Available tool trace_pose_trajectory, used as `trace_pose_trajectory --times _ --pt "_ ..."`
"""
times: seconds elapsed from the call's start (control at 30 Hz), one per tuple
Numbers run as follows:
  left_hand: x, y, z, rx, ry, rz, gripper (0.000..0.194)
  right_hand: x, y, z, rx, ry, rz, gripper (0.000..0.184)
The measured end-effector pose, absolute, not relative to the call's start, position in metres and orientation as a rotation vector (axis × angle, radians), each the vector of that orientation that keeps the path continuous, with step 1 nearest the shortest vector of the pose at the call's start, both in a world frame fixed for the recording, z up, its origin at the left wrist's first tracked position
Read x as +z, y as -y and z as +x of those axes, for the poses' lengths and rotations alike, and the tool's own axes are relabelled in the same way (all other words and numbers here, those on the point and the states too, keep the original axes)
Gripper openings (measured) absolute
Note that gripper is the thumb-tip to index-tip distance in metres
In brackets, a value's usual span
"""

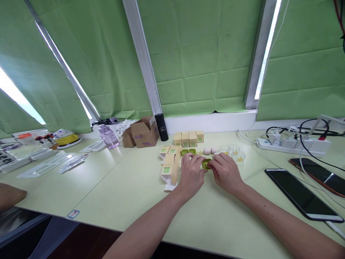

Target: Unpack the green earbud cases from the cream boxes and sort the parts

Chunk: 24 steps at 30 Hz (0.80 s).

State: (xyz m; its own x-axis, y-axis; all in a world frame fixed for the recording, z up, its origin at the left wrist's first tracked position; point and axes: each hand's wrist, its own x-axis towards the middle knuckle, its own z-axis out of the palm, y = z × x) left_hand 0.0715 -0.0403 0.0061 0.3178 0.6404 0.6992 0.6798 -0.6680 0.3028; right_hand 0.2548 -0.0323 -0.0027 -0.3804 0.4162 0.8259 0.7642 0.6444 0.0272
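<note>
Your forearms (277, 210): bare, nearest the camera in the head view, angling in from the lower edge over the smooth, pale desk (118, 194).
Green cup (206, 164): between your two hands, just above the desk; small, shallow and rounded.
Left hand (192, 171): your thumb and forefinger grasp the cup's left side.
Right hand (226, 172): your fingers are pinched on its right edge; the exact contact is hidden.
Handling: judge it light and fairly stiff, probably thin plastic, slick enough to twist away.
Where to hold: take the rim on opposite sides, lightly, since a hard squeeze could bend the wall.
Inside the cup: too small for you to make out.
Cream cartons (169, 167): beside your left hand, angular folded card with green squares and white flaps.
Green pieces (192, 151): beyond your left fingers, glossy and squarish.
Clear cups (233, 153): beyond your right hand, transparent, with yellow centres.
Cardboard box (144, 133): farther back, brown, matte, flaps up.
</note>
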Motion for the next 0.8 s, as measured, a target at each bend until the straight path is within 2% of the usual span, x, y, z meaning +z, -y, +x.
trace_pose_trajectory --times 0.8 --pt "0.0075 0.0409 0.0713 -1.228 1.303 -2.436 0.042 -0.0018 0.0324 0.254 -0.514 2.019 -0.931 0.019"
